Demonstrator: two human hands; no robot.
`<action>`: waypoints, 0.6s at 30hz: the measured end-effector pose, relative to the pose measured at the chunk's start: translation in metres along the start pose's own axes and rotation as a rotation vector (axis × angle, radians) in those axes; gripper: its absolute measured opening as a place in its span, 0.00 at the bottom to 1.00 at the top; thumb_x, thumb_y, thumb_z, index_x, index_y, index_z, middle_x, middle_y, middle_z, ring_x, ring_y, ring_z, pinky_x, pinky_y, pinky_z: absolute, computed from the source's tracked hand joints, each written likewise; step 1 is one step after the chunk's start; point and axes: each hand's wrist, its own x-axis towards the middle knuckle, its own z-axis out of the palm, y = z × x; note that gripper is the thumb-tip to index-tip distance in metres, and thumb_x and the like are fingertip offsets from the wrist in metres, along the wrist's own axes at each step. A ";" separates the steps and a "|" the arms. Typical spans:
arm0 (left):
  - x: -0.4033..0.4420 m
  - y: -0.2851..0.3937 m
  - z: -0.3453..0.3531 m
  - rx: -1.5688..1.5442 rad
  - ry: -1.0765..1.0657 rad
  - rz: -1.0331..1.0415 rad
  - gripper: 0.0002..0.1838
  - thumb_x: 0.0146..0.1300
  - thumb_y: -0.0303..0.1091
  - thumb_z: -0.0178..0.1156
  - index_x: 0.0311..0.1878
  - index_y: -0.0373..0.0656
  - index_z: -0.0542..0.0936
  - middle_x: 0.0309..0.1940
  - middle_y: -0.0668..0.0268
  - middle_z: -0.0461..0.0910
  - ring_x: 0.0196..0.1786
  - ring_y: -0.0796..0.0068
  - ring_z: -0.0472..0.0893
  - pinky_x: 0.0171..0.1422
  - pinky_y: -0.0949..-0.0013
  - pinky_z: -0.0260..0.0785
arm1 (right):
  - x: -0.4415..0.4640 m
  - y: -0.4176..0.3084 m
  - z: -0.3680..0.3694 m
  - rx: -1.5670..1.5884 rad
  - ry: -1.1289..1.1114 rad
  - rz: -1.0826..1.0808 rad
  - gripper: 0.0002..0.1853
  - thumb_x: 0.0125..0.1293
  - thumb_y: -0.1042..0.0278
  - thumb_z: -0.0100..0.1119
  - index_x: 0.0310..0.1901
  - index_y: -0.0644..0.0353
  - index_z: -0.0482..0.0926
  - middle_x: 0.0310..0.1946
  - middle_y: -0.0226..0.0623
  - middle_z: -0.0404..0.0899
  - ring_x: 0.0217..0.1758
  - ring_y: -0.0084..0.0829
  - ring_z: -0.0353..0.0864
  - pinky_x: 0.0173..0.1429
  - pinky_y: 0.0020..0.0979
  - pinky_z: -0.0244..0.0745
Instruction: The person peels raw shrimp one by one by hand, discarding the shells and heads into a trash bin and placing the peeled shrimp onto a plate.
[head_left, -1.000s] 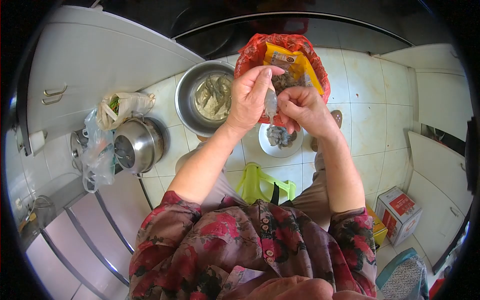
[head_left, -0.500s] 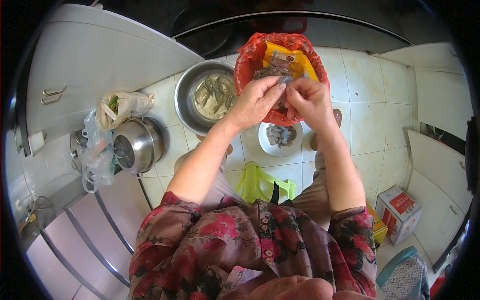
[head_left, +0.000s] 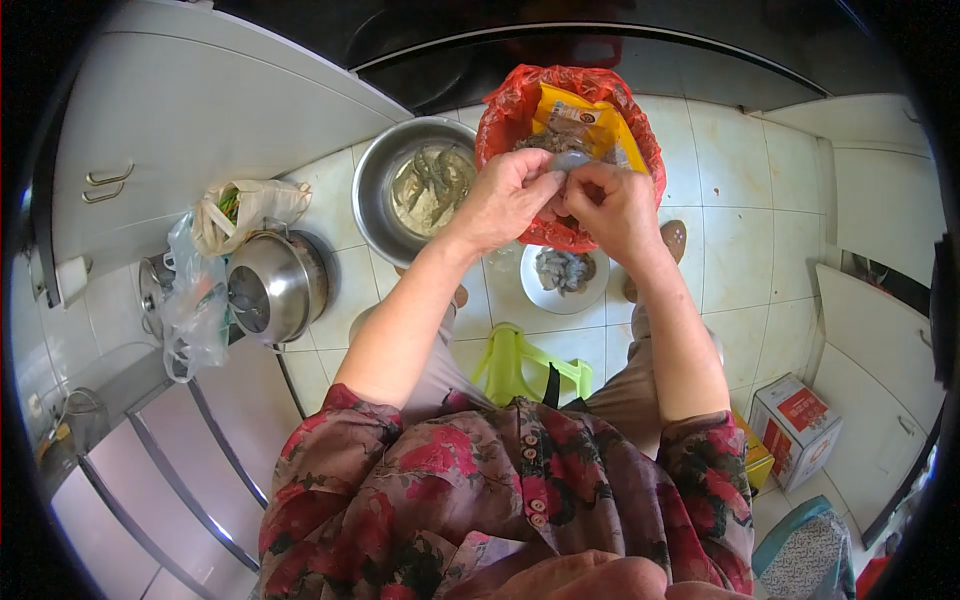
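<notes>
Over a bin lined with a red plastic bag (head_left: 490, 125), my left hand (head_left: 508, 198) pinches a grey, translucent shrimp (head_left: 569, 160). My right hand (head_left: 612, 208) is closed at the shrimp's other side, its thumb and fingertips pressed together there; whether a bit of shell is between them I cannot make out. Inside the bin lie a yellow packet (head_left: 590, 122) and a brownish heap of scraps (head_left: 548, 142). A white plate of peeled shrimp (head_left: 565, 271) stands on the floor just below my hands. To the left, a steel basin (head_left: 375, 190) holds several whole shrimp (head_left: 436, 180) in water.
A light green plastic stool (head_left: 508, 368) is between my legs. At left are a steel pot (head_left: 275, 285), a clear plastic bag (head_left: 195, 310) and a cloth-like bag with greens (head_left: 240, 215). Cartons (head_left: 797, 425) stand at right, by white cabinets (head_left: 875, 350).
Both hands stay together over the bin with small finger movements. More of the shrimp shows between them now, and the right hand has shifted slightly left.
</notes>
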 end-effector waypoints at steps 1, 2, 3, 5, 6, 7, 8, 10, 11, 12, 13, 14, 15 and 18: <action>0.000 0.000 0.001 -0.010 0.021 0.020 0.10 0.70 0.27 0.51 0.48 0.34 0.77 0.38 0.69 0.81 0.40 0.86 0.78 0.46 0.78 0.72 | 0.001 0.000 0.001 0.006 0.022 0.011 0.04 0.52 0.73 0.61 0.27 0.65 0.81 0.21 0.46 0.80 0.24 0.40 0.82 0.33 0.34 0.76; -0.001 -0.001 0.002 -0.009 0.021 0.019 0.10 0.70 0.27 0.51 0.48 0.34 0.77 0.38 0.69 0.81 0.40 0.86 0.78 0.46 0.78 0.72 | 0.001 0.001 0.002 0.012 0.044 0.022 0.04 0.51 0.73 0.61 0.27 0.64 0.81 0.21 0.46 0.80 0.25 0.43 0.82 0.33 0.35 0.76; -0.001 -0.002 0.002 0.003 0.045 0.040 0.10 0.70 0.27 0.50 0.49 0.34 0.77 0.39 0.69 0.81 0.40 0.86 0.78 0.46 0.78 0.73 | 0.002 0.001 0.002 0.012 0.044 0.022 0.04 0.51 0.73 0.61 0.27 0.64 0.81 0.21 0.46 0.80 0.25 0.43 0.82 0.33 0.35 0.76; -0.001 -0.005 0.003 0.015 0.068 0.061 0.10 0.70 0.27 0.50 0.49 0.33 0.77 0.39 0.69 0.81 0.40 0.86 0.78 0.46 0.78 0.73 | 0.003 0.000 0.003 -0.030 0.068 -0.008 0.05 0.50 0.72 0.61 0.27 0.65 0.81 0.22 0.46 0.80 0.26 0.44 0.82 0.33 0.35 0.76; 0.000 -0.008 0.002 0.019 0.076 0.073 0.10 0.70 0.27 0.50 0.49 0.33 0.77 0.39 0.68 0.81 0.40 0.86 0.78 0.45 0.78 0.73 | 0.004 0.000 0.003 -0.030 0.068 -0.008 0.05 0.50 0.72 0.61 0.27 0.65 0.81 0.22 0.46 0.80 0.26 0.44 0.82 0.33 0.35 0.76; 0.001 -0.010 0.002 0.022 0.084 0.085 0.10 0.70 0.27 0.50 0.49 0.33 0.77 0.39 0.68 0.81 0.39 0.86 0.78 0.45 0.78 0.73 | 0.004 0.001 0.003 -0.052 0.077 -0.029 0.05 0.50 0.72 0.61 0.27 0.64 0.81 0.22 0.46 0.80 0.26 0.44 0.82 0.33 0.35 0.76; 0.001 -0.011 0.001 0.022 0.085 0.086 0.10 0.70 0.27 0.50 0.49 0.33 0.77 0.39 0.68 0.81 0.39 0.86 0.78 0.45 0.78 0.73 | 0.004 0.001 0.004 -0.075 0.085 -0.049 0.05 0.50 0.72 0.61 0.27 0.64 0.81 0.22 0.46 0.80 0.25 0.44 0.82 0.33 0.35 0.76; 0.002 -0.010 0.000 0.100 0.118 0.084 0.10 0.70 0.28 0.50 0.49 0.33 0.77 0.40 0.65 0.82 0.39 0.82 0.80 0.44 0.77 0.74 | 0.006 0.009 0.006 -0.148 0.136 -0.066 0.05 0.51 0.72 0.61 0.28 0.64 0.82 0.22 0.46 0.80 0.25 0.44 0.81 0.33 0.36 0.76; 0.001 -0.008 -0.003 0.100 0.119 0.084 0.10 0.70 0.28 0.50 0.49 0.33 0.77 0.40 0.65 0.82 0.39 0.82 0.80 0.44 0.77 0.74 | 0.006 0.012 0.005 -0.221 0.189 -0.082 0.05 0.51 0.71 0.62 0.28 0.63 0.82 0.22 0.45 0.80 0.25 0.44 0.81 0.33 0.36 0.76; -0.001 -0.002 -0.007 0.037 0.150 0.054 0.11 0.70 0.29 0.50 0.49 0.34 0.76 0.40 0.64 0.82 0.39 0.79 0.81 0.44 0.76 0.75 | 0.008 0.014 0.001 -0.221 0.189 -0.082 0.05 0.51 0.71 0.62 0.28 0.63 0.82 0.22 0.45 0.80 0.25 0.44 0.81 0.33 0.36 0.76; -0.002 0.002 -0.011 -0.026 0.181 0.023 0.11 0.70 0.29 0.50 0.49 0.34 0.76 0.40 0.62 0.82 0.39 0.76 0.82 0.44 0.75 0.76 | 0.009 0.016 -0.004 -0.160 0.168 0.032 0.05 0.51 0.71 0.62 0.29 0.63 0.82 0.23 0.45 0.80 0.25 0.45 0.81 0.33 0.36 0.76; -0.001 0.002 -0.016 -0.064 0.159 -0.003 0.11 0.71 0.31 0.51 0.50 0.35 0.76 0.41 0.60 0.82 0.40 0.72 0.83 0.43 0.73 0.77 | 0.011 0.017 -0.007 -0.100 0.147 0.143 0.05 0.52 0.71 0.62 0.29 0.62 0.82 0.23 0.46 0.80 0.25 0.45 0.81 0.33 0.37 0.76; -0.001 0.002 -0.018 -0.065 0.163 0.002 0.11 0.71 0.31 0.51 0.50 0.35 0.76 0.41 0.60 0.82 0.40 0.72 0.83 0.43 0.73 0.77 | 0.012 0.018 -0.008 -0.101 0.144 0.138 0.05 0.52 0.71 0.62 0.29 0.62 0.82 0.23 0.46 0.80 0.25 0.45 0.81 0.33 0.37 0.76; -0.003 0.000 -0.017 -0.160 0.097 -0.039 0.12 0.71 0.33 0.52 0.49 0.35 0.76 0.40 0.60 0.81 0.39 0.72 0.83 0.42 0.73 0.77 | 0.008 0.024 -0.001 -0.053 0.054 0.165 0.05 0.53 0.70 0.62 0.29 0.62 0.82 0.23 0.45 0.80 0.25 0.45 0.81 0.32 0.37 0.76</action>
